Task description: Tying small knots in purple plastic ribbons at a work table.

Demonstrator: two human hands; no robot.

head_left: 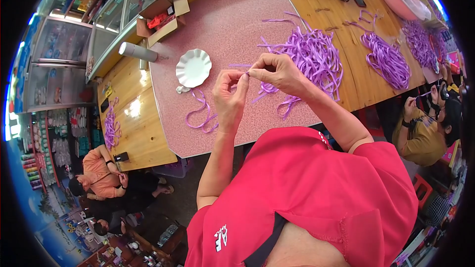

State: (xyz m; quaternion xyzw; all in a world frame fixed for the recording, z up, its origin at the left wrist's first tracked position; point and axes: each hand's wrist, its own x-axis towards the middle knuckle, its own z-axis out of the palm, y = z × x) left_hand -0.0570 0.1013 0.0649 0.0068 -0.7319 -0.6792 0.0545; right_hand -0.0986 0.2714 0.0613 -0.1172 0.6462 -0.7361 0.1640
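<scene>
At the far left, a person in an orange top [101,172] is sitting beside the table [143,141], where a small purple ribbon heap [113,126] is lying. Next, a grey tumbler [136,51] is lying on its side, and a white scalloped plate [194,69] is resting on the pink mat [173,96]. A loose ribbon [200,123] is curling below it. White printing [221,238] is showing on the red shirt [316,198]. Above the shirt, the left hand [230,94] is pinching a purple ribbon [247,73] between thumb and finger; the right hand [278,73] is pinching it too, their fingertips meeting. Beyond, a big ribbon pile [316,57] is spreading across the mat's right edge, and a looped ribbon bundle [388,62] is lying farther right.
</scene>
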